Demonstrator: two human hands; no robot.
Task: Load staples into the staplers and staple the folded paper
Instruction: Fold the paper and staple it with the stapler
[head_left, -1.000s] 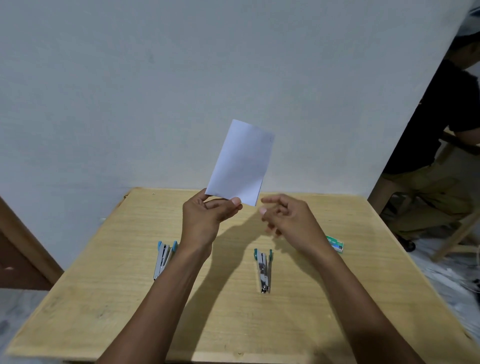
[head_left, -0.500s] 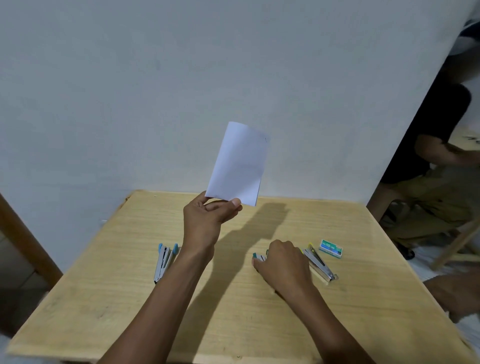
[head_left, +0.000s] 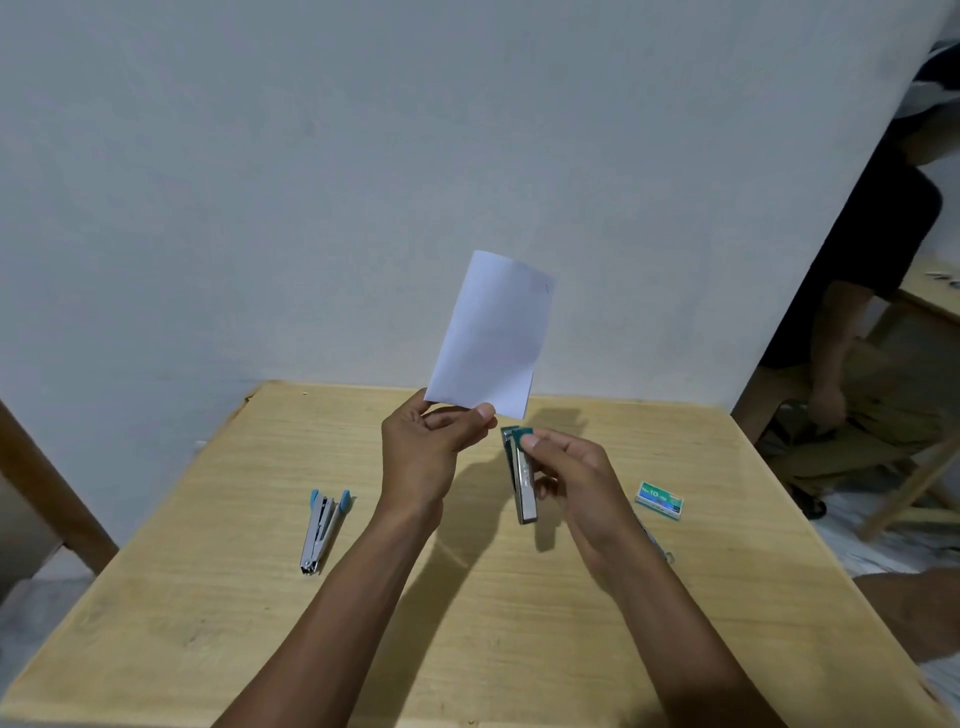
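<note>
**Folded paper held up, stapler in the other hand**

The left hand (head_left: 426, 457) pinches the lower edge of the folded paper (head_left: 491, 338) between thumb and fingers and holds it upright above the far part of the bench (head_left: 208, 623), in front of the pale wall (head_left: 260, 182). The paper is a plain white rectangle, taller than wide, tilted a little to the right, with a small dark mark near its top right corner.

The right hand (head_left: 576, 483) is closed around a stapler (head_left: 522, 478), lifted off the bench just below and to the right of the paper's bottom corner. This stapler has a slim silver body and a green tip that points up toward the paper, near it but not touching.

A second stapler (head_left: 322, 530) lies flat on the bench left of the left forearm, silver with blue ends, its two arms spread slightly apart. A small green staple box (head_left: 658, 500) lies on the bench to the right of the right hand.
</note>
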